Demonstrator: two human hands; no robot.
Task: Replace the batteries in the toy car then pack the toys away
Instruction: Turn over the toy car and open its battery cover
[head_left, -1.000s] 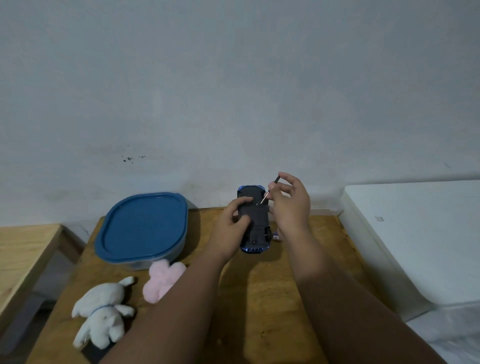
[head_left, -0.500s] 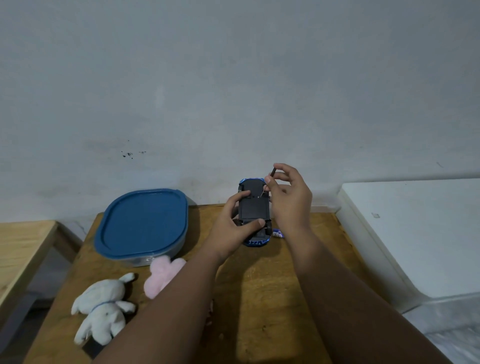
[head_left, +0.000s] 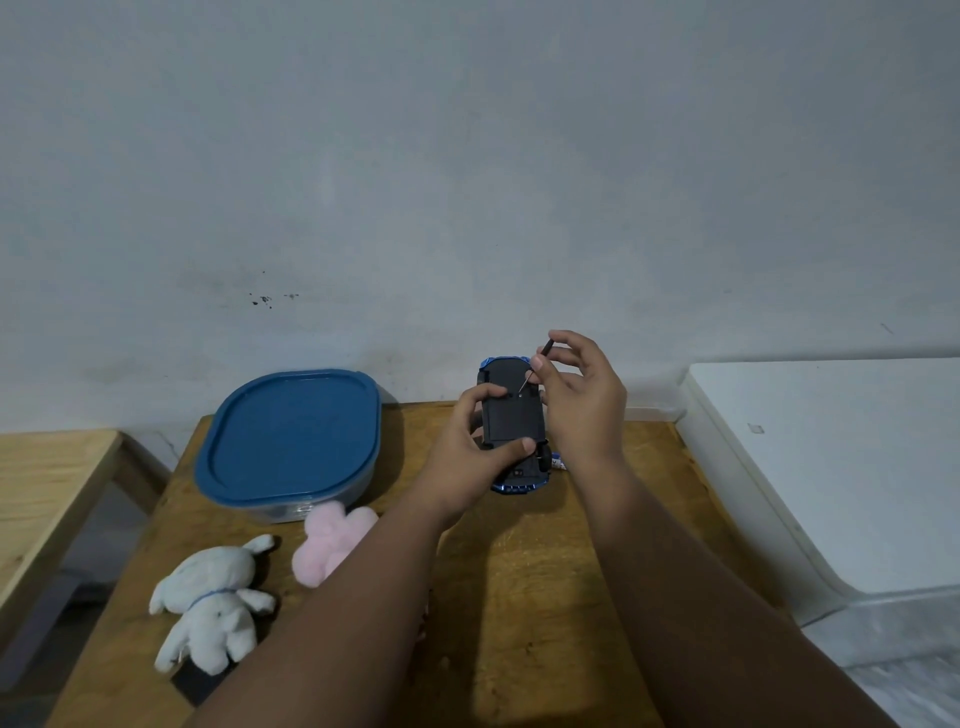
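Left hand (head_left: 470, 441) holds toy car (head_left: 511, 421); right hand (head_left: 582, 395) pinches screwdriver (head_left: 535, 366).

Matt plastic car underside (head_left: 511, 415), wood table (head_left: 519, 597)

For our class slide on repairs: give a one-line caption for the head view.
Left hand holds the upturned toy car while the right hand sets a small screwdriver to its underside.

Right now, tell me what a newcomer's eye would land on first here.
First, the upturned toy car held above the far side of the table: the left hand grips it while the right hand pinches a thin screwdriver, tip on its underside. Next, the blue-lidded container at far left, with a white plush and a pink plush lying in front of it.
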